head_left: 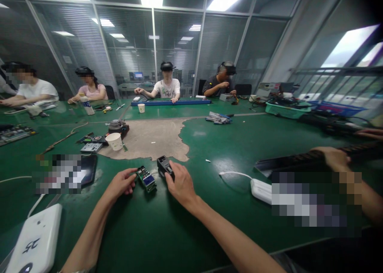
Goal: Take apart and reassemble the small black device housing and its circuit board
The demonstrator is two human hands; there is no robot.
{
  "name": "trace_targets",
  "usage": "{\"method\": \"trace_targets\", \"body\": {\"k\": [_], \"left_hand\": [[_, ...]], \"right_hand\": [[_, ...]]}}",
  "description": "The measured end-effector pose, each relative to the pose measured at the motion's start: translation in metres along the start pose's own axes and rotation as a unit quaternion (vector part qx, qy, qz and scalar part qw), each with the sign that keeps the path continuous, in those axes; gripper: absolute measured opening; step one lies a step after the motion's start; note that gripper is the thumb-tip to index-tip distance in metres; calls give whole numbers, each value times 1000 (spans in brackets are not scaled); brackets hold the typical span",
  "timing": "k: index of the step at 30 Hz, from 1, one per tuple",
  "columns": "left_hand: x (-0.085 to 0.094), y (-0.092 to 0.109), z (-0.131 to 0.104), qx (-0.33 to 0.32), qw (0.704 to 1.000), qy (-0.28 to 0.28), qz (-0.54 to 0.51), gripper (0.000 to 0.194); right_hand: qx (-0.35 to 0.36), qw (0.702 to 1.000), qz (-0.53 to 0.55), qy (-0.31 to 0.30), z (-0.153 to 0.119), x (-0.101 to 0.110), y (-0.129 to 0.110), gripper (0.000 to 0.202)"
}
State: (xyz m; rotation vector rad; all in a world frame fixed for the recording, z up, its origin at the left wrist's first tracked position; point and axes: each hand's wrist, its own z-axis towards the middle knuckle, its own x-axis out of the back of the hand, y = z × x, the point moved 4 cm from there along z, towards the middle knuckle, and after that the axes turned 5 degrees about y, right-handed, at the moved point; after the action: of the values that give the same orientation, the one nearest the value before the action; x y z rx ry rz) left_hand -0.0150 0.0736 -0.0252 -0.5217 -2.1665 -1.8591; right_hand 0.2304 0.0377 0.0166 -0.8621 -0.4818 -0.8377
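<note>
A small green circuit board (147, 179) with a blue-purple screen lies on the green table, its upper left edge at the fingertips of my left hand (122, 182). The fingers of that hand are partly curled, and whether they pinch the board is hard to tell. Just right of the board, a dark grey plastic housing (164, 166) is gripped between the thumb and fingers of my right hand (181, 184). A narrow gap separates board and housing.
Ahead are a bare brown patch (149, 139), a paper cup (114, 141) and electronic parts. White power bank (37, 237) lies at lower left, another (261, 190) at right. A neighbour's hand (333, 159) rests on a long black part (287, 161). Several people sit across.
</note>
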Motion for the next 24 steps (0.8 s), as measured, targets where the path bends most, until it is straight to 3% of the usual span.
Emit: {"method": "trace_targets", "body": {"k": [6,11,19,24], "left_hand": [[-1,-1,0,7,1000,6,-1,62],[-1,-3,2,2,1000,2,1,63],[0,-7,5,11,1000,6,-6,64],[0,-7,4,9,1000,5,-2,61]], "right_hand": [[-16,998,-44,-33,-17,-4,4,52],[-12,999,-40,-8,-17,-4,2,59],[-7,999,-33,-41,-16,-6,5,49],[-28,999,9,-22,-11,-3,7,46]]}}
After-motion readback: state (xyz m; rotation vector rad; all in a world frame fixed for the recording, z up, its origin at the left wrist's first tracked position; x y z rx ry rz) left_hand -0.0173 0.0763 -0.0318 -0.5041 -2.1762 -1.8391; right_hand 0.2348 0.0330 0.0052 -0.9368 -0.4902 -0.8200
